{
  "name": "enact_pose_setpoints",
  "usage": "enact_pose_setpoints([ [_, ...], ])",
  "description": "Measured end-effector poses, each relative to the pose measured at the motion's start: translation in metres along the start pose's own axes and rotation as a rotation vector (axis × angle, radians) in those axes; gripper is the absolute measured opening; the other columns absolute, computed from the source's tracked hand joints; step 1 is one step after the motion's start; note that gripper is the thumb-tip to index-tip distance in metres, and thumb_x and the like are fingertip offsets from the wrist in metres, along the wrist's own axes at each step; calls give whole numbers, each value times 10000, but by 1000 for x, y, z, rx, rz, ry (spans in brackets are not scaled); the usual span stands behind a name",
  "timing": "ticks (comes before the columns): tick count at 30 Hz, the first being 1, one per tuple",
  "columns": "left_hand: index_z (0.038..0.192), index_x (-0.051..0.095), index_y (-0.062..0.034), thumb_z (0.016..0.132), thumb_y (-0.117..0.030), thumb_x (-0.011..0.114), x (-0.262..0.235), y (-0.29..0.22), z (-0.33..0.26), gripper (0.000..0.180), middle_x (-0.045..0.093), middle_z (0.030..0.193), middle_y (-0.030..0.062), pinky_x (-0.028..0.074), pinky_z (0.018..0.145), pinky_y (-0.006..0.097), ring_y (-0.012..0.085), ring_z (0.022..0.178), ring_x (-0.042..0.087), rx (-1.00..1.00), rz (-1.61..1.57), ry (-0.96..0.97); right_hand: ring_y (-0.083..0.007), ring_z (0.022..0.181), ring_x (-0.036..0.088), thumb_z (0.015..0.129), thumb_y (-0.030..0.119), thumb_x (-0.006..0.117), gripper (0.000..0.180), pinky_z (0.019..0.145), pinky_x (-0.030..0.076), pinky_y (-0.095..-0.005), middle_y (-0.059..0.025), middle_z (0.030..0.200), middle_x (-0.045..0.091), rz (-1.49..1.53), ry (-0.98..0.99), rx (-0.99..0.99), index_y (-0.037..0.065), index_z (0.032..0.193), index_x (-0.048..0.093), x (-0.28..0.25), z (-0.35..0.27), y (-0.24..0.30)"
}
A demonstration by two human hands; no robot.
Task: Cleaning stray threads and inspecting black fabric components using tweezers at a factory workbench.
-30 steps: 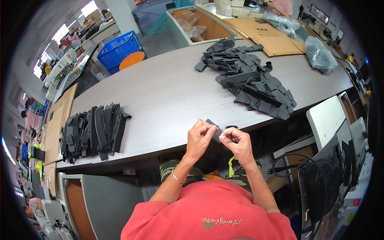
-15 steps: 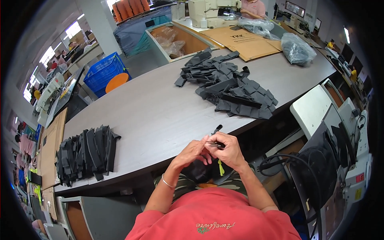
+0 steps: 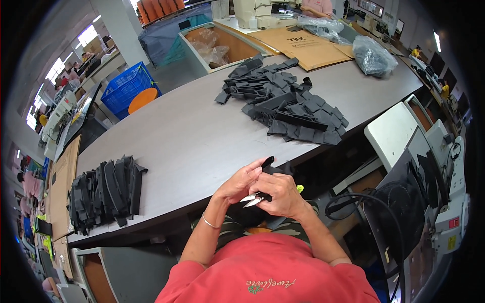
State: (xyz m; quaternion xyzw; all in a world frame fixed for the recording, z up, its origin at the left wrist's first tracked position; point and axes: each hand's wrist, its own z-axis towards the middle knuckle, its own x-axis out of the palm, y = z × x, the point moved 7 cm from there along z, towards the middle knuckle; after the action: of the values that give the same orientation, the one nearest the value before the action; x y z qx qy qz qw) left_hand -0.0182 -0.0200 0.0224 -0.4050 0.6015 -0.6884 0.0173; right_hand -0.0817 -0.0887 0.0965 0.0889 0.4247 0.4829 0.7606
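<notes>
My left hand [image 3: 236, 183] is closed on a small black fabric piece [image 3: 268, 162], whose end sticks up past the fingers. Touching it is my right hand [image 3: 287, 196], wrapped round a pair of thread snips [image 3: 251, 200]. The snips' two bright blades point left and stand slightly apart. A yellow-green strip [image 3: 300, 189] shows beside the right knuckles. Both hands are over my lap at the table's near edge. Beyond them lies a loose heap of dark grey fabric pieces [image 3: 298, 113]. A neater row of dark fabric strips [image 3: 107, 191] lies on the table's left end.
The grey table [image 3: 177, 146] curves across in front of me. Brown paper sacking [image 3: 303, 49] and a plastic-wrapped bundle [image 3: 374, 56] lie at its far right. Machine equipment with a black cable [image 3: 384, 202] stands close on my right. A blue crate [image 3: 126, 91] and orange stool [image 3: 142, 100] are beyond the table.
My right hand has turned, so the snips' blades now show pointing left. The yellow-green strip has moved from hanging below the hands to the right hand's far side.
</notes>
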Motion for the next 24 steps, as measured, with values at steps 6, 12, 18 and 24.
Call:
enact_pose_setpoints([
  [6,1075,519,-40,875,-257,688,-19,18,12,340,626,915,41,516,671,277,114,802,614,-96,-160,8,-210,626,576,603,97,700,217,573,417,-324,-8,744,569,-83,88,-33,124,800,614,0,0,4],
  [12,1145,532,4,788,-106,743,7,-35,7,429,645,951,82,514,738,278,131,840,613,76,-40,70,-179,661,585,585,69,717,235,605,402,-309,10,759,616,-90,25,-105,146,794,640,-15,12,20],
  [18,1085,606,3,791,-71,718,-25,-38,7,323,655,949,65,493,753,259,132,830,604,118,11,-192,-210,614,568,582,51,695,222,555,412,-316,-5,724,591,-33,-4,-14,129,781,636,-30,15,4],
  [24,874,576,-51,856,-104,660,-24,-50,30,101,609,790,23,478,616,258,104,681,573,242,-43,-521,-261,662,594,617,49,650,199,575,449,-338,-27,786,609,-20,21,40,112,805,631,-41,15,-11],
])
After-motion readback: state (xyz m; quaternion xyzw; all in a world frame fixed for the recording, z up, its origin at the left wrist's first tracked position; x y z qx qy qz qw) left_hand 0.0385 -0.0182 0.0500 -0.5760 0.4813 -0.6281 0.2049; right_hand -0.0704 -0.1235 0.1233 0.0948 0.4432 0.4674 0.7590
